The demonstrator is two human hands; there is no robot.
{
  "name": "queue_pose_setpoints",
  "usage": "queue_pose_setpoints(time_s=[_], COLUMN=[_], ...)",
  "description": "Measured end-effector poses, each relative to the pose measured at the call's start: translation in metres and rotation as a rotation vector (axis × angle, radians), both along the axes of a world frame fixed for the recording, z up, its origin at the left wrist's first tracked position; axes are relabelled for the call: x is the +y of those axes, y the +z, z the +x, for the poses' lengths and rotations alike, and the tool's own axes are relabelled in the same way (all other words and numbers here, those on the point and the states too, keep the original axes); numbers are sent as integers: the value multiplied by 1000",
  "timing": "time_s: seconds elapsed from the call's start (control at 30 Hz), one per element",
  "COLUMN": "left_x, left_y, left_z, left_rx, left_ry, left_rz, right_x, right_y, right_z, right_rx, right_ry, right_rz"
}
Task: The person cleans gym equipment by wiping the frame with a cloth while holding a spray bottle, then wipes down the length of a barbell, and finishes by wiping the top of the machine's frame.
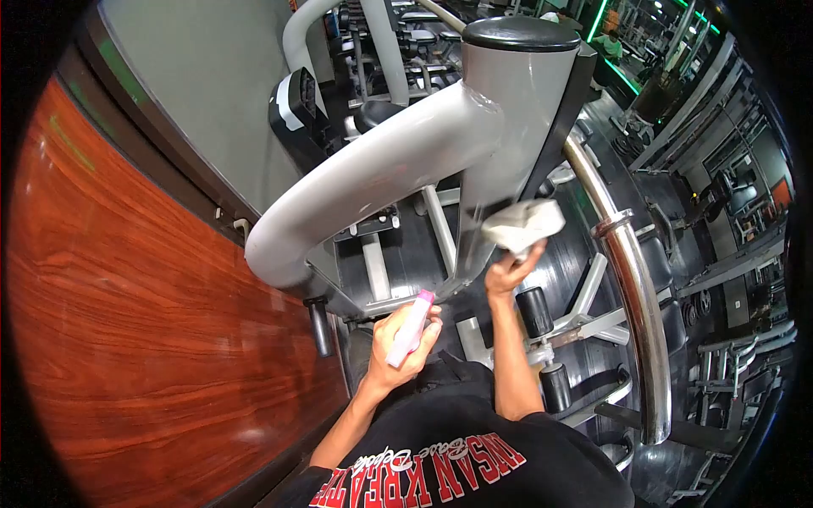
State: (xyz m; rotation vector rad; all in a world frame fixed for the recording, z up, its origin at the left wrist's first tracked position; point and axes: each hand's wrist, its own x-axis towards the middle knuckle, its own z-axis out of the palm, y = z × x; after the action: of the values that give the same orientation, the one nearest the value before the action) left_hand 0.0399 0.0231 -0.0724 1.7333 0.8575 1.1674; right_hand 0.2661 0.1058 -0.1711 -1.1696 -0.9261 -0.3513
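My left hand is closed around what looks like a spray bottle, its pale, elongated top tipped with pink and pointing away from me. The lower part of it is hidden by my fingers and palm. Farther forward and to the right, my right hand grips a folded white cloth, slightly smeared by motion. The cloth is raised in front of the thick grey upright post of a gym machine and overlaps its lower part in this view.
A curved grey frame tube bends leftward from the post. A chrome bar arcs down on my right. Glossy wood panelling stands close on my left. Padded rollers and more gym equipment lie beyond, over a dark floor.
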Motion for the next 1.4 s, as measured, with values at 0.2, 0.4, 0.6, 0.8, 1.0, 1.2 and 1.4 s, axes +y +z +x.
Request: queue_pose_setpoints(time_s=[0.2,0.4,0.6,0.8,1.0,1.2,1.4], left_x=[1,4,3,2,8,26,36], left_y=[-3,-4,-4,-4,-8,-13,-21], left_z=[-3,-7,-6,-4,-13,-26,-38], left_rx=[-21,-63,-46,-82,-154,-192,-158], left_ry=[2,54,6,-66,-115,-175,-290], left_rz=[-64,-48,-120,-160,-232,-229,-244], right_x=[27,34,-15,-7,29,31,-13], right_y=[151,27,-30,90,166,56,2], right_z=[4,9,-3,-6,-8,-21,-25], right_rx=[-270,-310,286,36,-355,-365,361], right_ry=[103,-47,216,92,-60,-99,13], right_rz=[-161,-179,-458,41,-77,-53,-552])
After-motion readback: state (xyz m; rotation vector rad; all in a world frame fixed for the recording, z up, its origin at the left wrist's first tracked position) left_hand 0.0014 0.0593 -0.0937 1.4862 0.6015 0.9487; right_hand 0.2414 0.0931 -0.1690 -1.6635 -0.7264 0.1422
